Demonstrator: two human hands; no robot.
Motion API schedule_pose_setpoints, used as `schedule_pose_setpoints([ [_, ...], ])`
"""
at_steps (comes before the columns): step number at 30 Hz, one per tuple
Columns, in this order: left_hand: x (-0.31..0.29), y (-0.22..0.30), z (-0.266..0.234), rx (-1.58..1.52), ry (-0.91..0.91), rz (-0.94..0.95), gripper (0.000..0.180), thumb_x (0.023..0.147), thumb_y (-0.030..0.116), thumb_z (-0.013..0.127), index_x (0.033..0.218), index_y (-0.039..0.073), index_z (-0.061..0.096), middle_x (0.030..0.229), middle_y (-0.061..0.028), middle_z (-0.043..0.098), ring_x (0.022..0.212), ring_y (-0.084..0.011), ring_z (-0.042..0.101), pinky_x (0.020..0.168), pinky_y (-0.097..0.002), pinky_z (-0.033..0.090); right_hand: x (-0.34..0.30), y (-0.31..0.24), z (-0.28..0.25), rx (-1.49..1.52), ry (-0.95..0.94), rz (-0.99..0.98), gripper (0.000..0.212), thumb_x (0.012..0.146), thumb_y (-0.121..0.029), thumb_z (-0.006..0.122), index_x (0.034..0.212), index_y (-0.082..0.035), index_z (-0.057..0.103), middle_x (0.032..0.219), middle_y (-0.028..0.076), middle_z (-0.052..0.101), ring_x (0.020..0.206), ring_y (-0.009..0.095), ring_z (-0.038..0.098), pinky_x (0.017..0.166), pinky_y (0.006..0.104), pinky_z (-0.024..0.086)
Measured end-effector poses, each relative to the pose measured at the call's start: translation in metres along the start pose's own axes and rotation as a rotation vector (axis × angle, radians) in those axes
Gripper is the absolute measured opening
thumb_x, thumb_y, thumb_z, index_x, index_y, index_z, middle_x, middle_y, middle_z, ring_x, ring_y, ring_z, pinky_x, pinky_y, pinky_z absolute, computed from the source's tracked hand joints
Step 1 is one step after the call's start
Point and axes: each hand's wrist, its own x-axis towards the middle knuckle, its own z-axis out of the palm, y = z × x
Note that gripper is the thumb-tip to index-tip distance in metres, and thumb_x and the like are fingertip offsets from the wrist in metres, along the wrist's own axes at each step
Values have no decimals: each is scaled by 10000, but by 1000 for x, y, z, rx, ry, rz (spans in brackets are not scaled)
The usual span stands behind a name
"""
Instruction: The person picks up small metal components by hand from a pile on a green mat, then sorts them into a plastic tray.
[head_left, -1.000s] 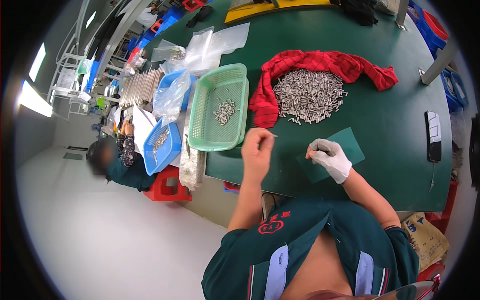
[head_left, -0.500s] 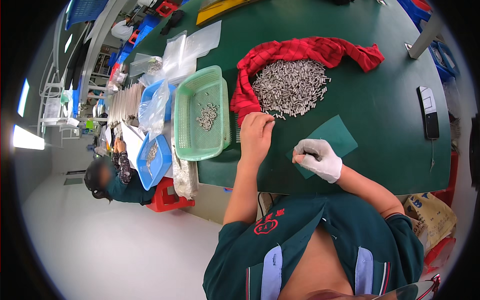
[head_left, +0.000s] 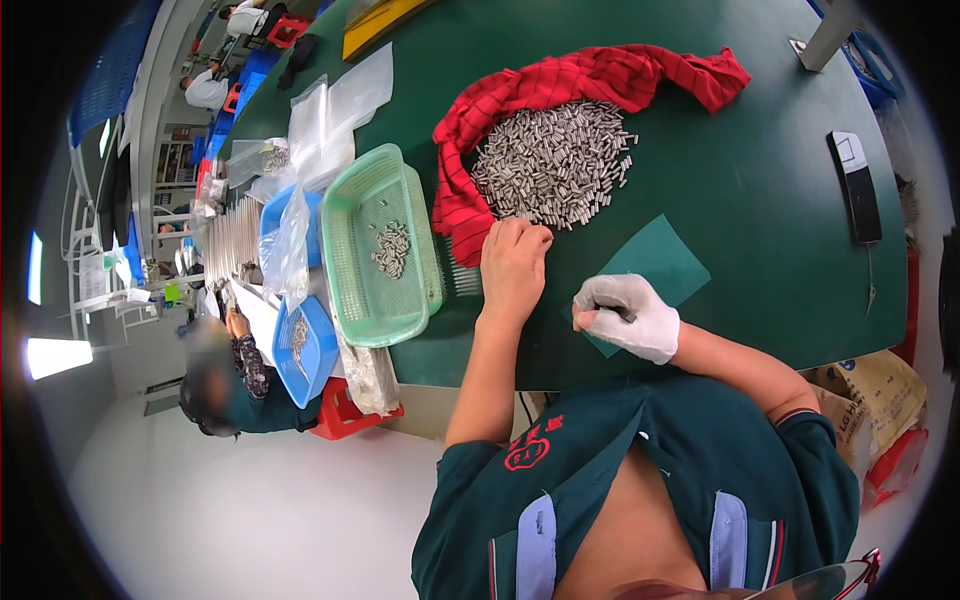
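Observation:
My bare left hand (head_left: 514, 268) is at the near edge of a heap of small silvery metal pins (head_left: 553, 165). Its fingers are bent and drawn together, and whatever lies between the tips is hidden. To its right, my right hand (head_left: 632, 318) wears a white glove that leaves some fingertips bare. Those fingers are curled against the thumb, and I cannot make out what they hold. Under and behind the gloved hand lies a green sheet (head_left: 668, 262). A red checked cloth (head_left: 455, 185) curves around the left and far sides of the heap.
Left of my left hand stands a pale green basket (head_left: 345, 310) with some pins inside. Beyond it are blue trays (head_left: 318, 345) and clear plastic bags (head_left: 350, 95). A black handheld device (head_left: 858, 200) lies at the right. Another person (head_left: 250, 385) sits at the left.
The whole view has shifted slightly, so the heap, cloth and basket appear further left. Both hands keep nearly the same pose, the left one still by the heap's near edge.

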Motion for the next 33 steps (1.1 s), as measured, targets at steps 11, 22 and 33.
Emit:
schedule_pose_setpoints([
  [11, -18, 17, -6, -505, -38, -273, 86, 813, -13, 597, 873, 13, 542, 906, -86, 547, 808, -202, 543, 732, -297, 444, 4, -7, -7, 207, 129, 166, 175, 876, -194, 561, 867, -19, 566, 792, 29, 584, 673, 72, 477, 617, 220, 390],
  [22, -32, 29, -18, -1266, 3, -282, 68, 896, 31, 573, 937, 18, 520, 957, -92, 544, 868, -165, 510, 789, -286, 423, 4, -7, -6, 267, 173, 130, 184, 866, -228, 570, 864, -45, 593, 791, 3, 595, 654, 61, 455, 601, 210, 382],
  [33, -41, 48, -11, -690, -41, -333, 65, 848, -7, 588, 894, 8, 545, 894, -82, 557, 808, -185, 533, 730, -285, 436, 7, 2, -13, 373, 245, 53, 327, 930, -367, 532, 823, -58, 530, 720, -13, 502, 615, 60, 392, 573, 216, 341],
])
